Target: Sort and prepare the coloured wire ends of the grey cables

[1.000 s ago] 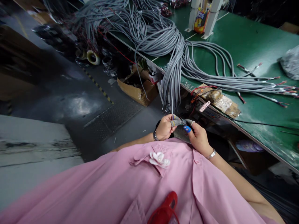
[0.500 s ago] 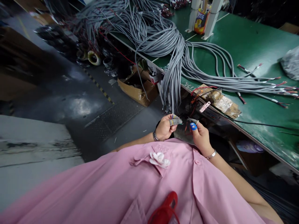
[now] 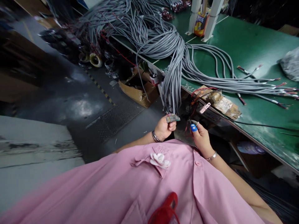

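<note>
My left hand is closed on the wire end of a grey cable that hangs over the table edge. Grey finger covers wrap its fingertips, and thin coloured wires show at them. A short gap to the right, my right hand is pinched, with blue wrapping on the thumb and a grey cover on a finger. Something small and dark shows at its fingertips, too small to name. The big bundle of grey cables lies above both hands, some of it drooping down beside my left hand.
The green table carries taped cardboard, a plastic bag and a yellow-black packet between white posts. A cardboard box stands on the floor under the table edge. A pale surface is at the left.
My left hand has shifted slightly left, and its thumb now lies flatter over the wire end. My right hand has hardly moved. The whole view has shifted slightly.
</note>
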### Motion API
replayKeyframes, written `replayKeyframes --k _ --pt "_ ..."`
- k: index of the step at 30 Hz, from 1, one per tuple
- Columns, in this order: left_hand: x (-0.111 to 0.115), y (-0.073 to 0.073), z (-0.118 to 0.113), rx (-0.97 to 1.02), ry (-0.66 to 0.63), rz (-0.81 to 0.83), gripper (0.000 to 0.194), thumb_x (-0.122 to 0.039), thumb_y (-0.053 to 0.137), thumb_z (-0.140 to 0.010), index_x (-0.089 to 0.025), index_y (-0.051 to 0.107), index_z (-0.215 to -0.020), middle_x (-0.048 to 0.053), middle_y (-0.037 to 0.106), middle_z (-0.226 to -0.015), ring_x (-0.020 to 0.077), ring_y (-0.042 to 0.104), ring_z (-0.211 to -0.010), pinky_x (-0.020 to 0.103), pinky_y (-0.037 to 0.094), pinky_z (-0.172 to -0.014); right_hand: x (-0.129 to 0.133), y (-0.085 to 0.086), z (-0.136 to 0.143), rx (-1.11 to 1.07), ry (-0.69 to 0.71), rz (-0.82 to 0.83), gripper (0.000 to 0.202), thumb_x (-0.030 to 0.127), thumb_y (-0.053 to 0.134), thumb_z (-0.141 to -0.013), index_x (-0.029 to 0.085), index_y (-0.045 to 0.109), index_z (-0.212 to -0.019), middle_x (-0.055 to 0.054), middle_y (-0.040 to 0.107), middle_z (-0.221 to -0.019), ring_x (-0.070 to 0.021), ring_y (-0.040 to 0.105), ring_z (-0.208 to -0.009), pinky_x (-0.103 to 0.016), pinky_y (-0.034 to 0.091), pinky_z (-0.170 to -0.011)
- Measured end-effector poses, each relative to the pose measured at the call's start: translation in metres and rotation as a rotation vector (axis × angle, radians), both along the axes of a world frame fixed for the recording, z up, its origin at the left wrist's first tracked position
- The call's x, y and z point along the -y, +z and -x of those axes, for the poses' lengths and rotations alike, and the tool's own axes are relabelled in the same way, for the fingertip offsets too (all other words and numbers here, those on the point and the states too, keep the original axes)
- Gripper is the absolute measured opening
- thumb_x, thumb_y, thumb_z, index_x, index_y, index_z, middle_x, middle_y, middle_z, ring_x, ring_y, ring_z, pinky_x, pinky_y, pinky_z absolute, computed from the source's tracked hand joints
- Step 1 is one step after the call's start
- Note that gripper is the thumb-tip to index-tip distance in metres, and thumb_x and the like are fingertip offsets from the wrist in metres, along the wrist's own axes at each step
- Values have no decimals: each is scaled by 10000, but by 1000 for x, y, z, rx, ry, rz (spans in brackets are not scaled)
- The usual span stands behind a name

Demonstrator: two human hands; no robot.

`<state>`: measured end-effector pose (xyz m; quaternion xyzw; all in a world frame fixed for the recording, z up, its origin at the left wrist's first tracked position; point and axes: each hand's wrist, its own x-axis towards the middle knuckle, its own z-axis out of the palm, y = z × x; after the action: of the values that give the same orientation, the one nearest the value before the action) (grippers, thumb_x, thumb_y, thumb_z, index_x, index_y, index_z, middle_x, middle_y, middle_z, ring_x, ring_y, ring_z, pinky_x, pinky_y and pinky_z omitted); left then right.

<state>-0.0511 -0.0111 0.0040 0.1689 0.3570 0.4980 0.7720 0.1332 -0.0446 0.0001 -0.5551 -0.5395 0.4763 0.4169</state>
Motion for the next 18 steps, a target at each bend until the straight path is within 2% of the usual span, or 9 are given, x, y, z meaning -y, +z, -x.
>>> replayKeyframes --k 2,5,7,9,12,14,16,18 --pt "5 -1 -4 -157 -34 -104 146 -219 713 -717 -134 626 -797 -34 516 -518 56 408 -427 192 276 -440 0 -1 -1 -19 -12 16 373 502 516 -897 177 638 -1035 13 519 -662 -103 446 -504 -231 390 -456" --pt "13 2 -9 -256 -220 -267 353 -257 791 -691 -131 658 -992 43 672 -796 110 600 -687 225 431 -644 0 -4 -7 -27 -42 3 335 505 513 -900 188 621 -910 11 531 -654 -101 438 -502 -229 377 -457" --pt "14 6 -11 -253 -315 -337 402 -275 804 -689 -135 659 -1037 77 690 -923 142 626 -817 252 445 -738 1 -6 -14 -27 -70 -22 329 502 510 -903 192 610 -861 8 543 -660 -105 444 -520 -229 385 -471" --pt "12 11 -13 -247 -340 -366 372 -291 797 -702 -129 671 -1012 85 695 -926 150 632 -830 261 442 -757 3 -8 -22 -29 -113 -27 331 509 509 -901 196 616 -885 9 546 -670 -108 443 -531 -229 392 -476" --pt "8 21 -14 -222 -282 -377 318 -323 779 -710 -115 692 -934 80 697 -809 151 634 -736 266 442 -710 7 -9 -35 -44 -192 -7 357 538 517 -885 197 618 -909 12 549 -693 -105 436 -537 -223 386 -465" --pt "7 31 -8 -197 -194 -379 310 -370 775 -685 -120 703 -853 68 679 -700 152 613 -636 285 450 -662 11 -8 -44 -54 -240 -12 373 549 512 -884 190 615 -901 12 545 -705 -101 437 -543 -219 390 -470" --pt "10 43 7 -136 -81 -338 332 -482 734 -668 -156 681 -695 28 583 -508 140 527 -463 326 461 -593 16 -5 -52 -56 -283 -34 384 548 504 -892 181 613 -896 14 536 -706 -94 433 -539 -217 392 -476" --pt "14 56 31 -116 26 -239 406 -576 624 -721 -205 620 -554 -2 441 -376 137 457 -373 392 495 -609 20 -2 -60 -49 -326 -49 389 548 501 -896 174 605 -877 19 528 -691 -86 426 -521 -218 388 -475"
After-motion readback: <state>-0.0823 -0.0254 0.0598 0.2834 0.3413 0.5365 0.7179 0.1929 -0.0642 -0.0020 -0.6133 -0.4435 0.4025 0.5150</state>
